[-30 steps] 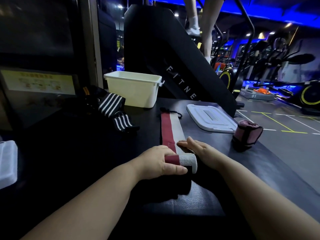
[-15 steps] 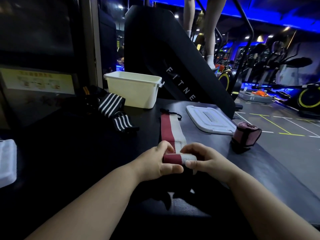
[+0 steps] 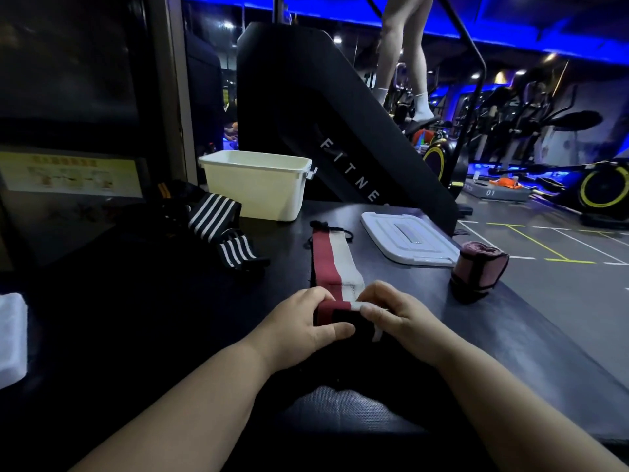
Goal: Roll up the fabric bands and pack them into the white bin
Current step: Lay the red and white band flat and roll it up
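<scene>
A red and white fabric band [image 3: 332, 262] lies flat on the dark table, running away from me, with its near end wound into a roll. My left hand [image 3: 308, 320] grips the roll's left end, thumb under it. My right hand [image 3: 389, 313] pinches the right end. The white bin [image 3: 255, 183] stands open at the back, a little left of the band. A rolled pink band [image 3: 478, 269] stands at the table's right edge. Black and white striped bands [image 3: 224, 229] lie in a loose heap to the left of the bin.
The bin's white lid [image 3: 406, 238] lies flat to the right of the band. A white object [image 3: 12, 338] sits at the far left edge. A large black fitness machine [image 3: 323, 131] rises behind the table, with a person's legs on it. The table's right edge drops to the gym floor.
The roll has moved away from me along the band and grown thicker. My right hand went from lying flat beside it to pinching its right end.
</scene>
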The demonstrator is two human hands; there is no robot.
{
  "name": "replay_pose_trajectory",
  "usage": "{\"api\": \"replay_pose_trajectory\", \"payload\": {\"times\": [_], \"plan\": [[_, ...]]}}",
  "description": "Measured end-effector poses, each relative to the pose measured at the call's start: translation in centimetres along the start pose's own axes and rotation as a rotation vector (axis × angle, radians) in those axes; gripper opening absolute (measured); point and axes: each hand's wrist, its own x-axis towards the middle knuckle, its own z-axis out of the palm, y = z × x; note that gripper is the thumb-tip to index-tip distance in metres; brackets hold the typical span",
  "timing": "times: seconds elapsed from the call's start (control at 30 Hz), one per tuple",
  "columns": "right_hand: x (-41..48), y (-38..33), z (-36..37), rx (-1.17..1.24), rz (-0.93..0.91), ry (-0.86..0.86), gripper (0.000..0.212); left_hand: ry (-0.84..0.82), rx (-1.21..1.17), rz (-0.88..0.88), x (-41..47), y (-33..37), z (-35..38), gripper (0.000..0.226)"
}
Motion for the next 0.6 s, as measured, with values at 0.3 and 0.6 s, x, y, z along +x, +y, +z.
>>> {"api": "replay_pose_trajectory", "payload": {"times": [0.3,0.6], "plan": [[0.2,0.0,-0.3,-0.041,0.02,-0.037,0.039,-0.039,-0.011,-0.034,0.1,0.0,0.4,0.032],[0.3,-0.4,0.2,-0.084,-0.007,-0.029,0.02,0.08,0.01,-0.089,1.1,0.2,1.1,0.028]]}}
